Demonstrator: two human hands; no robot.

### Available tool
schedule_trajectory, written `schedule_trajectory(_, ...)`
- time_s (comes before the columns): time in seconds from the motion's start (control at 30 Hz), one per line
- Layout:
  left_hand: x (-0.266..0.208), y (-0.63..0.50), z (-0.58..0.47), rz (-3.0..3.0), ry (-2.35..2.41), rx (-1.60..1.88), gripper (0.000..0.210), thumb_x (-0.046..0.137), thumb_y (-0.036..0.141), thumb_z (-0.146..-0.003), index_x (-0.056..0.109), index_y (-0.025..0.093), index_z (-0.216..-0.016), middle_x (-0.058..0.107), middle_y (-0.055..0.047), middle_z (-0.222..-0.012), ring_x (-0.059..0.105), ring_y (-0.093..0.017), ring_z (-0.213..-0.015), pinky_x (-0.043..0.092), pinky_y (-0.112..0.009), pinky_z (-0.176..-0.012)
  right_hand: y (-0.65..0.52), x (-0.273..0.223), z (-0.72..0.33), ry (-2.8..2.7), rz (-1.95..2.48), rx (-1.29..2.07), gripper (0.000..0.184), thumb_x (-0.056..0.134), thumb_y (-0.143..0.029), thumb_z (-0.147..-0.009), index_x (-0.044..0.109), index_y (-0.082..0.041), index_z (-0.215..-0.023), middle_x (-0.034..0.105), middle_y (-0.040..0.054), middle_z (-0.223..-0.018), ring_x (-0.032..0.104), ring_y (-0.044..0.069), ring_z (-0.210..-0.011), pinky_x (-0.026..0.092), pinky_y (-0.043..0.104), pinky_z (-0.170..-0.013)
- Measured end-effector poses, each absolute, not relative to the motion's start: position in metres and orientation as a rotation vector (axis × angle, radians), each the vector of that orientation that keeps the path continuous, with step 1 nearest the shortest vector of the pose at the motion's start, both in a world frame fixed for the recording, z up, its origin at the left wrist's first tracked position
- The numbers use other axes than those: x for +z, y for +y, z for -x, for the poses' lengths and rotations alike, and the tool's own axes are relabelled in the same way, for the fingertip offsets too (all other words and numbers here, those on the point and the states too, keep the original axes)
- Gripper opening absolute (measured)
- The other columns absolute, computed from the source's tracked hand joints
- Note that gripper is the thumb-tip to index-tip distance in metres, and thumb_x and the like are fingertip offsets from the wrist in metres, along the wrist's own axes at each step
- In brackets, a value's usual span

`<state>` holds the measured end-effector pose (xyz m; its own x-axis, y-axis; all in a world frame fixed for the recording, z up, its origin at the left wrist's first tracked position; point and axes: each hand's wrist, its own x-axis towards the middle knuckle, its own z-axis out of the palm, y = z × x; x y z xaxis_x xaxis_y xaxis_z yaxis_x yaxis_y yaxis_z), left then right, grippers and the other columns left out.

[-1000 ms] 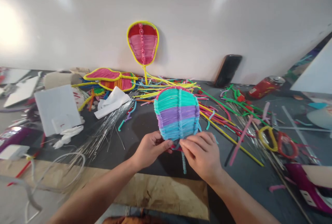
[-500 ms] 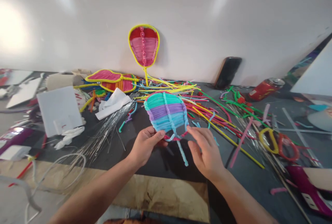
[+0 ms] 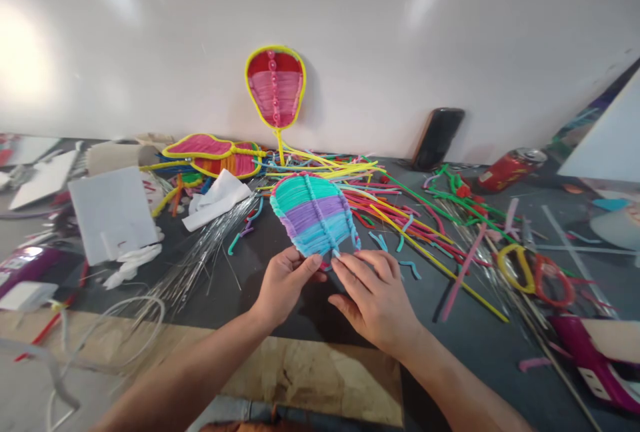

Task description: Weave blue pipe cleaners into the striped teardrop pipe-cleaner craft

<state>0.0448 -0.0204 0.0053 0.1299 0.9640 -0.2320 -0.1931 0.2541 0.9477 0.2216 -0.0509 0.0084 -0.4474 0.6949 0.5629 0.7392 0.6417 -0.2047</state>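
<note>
A fan-shaped pipe-cleaner piece (image 3: pixel 315 212), banded in teal, purple and light blue, is held up over the dark tabletop. A light-blue twisted rib runs down its middle, and some pink shows along its rim. My left hand (image 3: pixel 285 285) pinches its lower left edge between thumb and fingers. At the bottom, where the rib meets the rim, my right hand's (image 3: pixel 373 292) fingertips press on the piece, with the thumb lower down. The right hand hides the stem below.
A finished red-and-pink fan (image 3: pixel 276 89) with yellow edging leans on the white wall. Loose pipe cleaners (image 3: pixel 415 232) and metal wires (image 3: pixel 200 252) lie around. A phone (image 3: pixel 437 139), a red can (image 3: pixel 513 169), yellow-and-red-handled scissors (image 3: pixel 516 269) and purple tools (image 3: pixel 595 365) stand or lie at right.
My right hand has moved left from the fan's right edge to its bottom middle, covering the stem. The fan has shifted slightly left and tilted; my left hand keeps its pinch.
</note>
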Motion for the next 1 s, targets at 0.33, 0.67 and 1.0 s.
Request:
schedule_trajectory(0.33,0.004,-0.033,-0.051,-1.088,1.016,1.012,0.027,0.071,0.04,-0.073,0.067,0.014,-0.08,0.069,-0.003,-0.073,0.063,-0.015,-0.065,0.052,-0.026,-0.065,-0.045,-0.004,-0.22,-2.008,1.144,0.094,0.018,0.055,-0.011,-0.084,0.067,-0.021,-0.092,0.062,0.009,-0.095,0.054,0.024,-0.092,0.051,0.042,-0.079)
schedule_trajectory(0.67,0.01,-0.016,-0.036,-1.096,0.91,0.526,0.04,0.067,0.05,-0.074,0.067,0.013,-0.089,0.07,-0.01,-0.086,0.064,-0.017,-0.075,0.049,-0.027,-0.068,-0.038,-0.006,-0.232,-0.965,0.922,1.156,0.009,0.065,-0.032,-0.081,0.061,-0.024,-0.084,0.058,0.0012,-0.087,0.063,0.016,-0.08,0.056,0.029,-0.066)
schedule_trajectory(1.0,-0.006,-0.031,-0.055,-0.789,0.699,0.879,0.03,0.068,0.038,-0.079,0.067,0.021,-0.104,0.068,-0.007,-0.111,0.06,-0.022,-0.105,0.044,-0.037,-0.095,-0.043,-0.013,-0.214,-0.923,0.897,1.622,0.027,0.071,-0.044,-0.074,0.062,-0.02,-0.084,0.065,0.0023,-0.082,0.063,0.016,-0.07,0.054,0.03,-0.062)
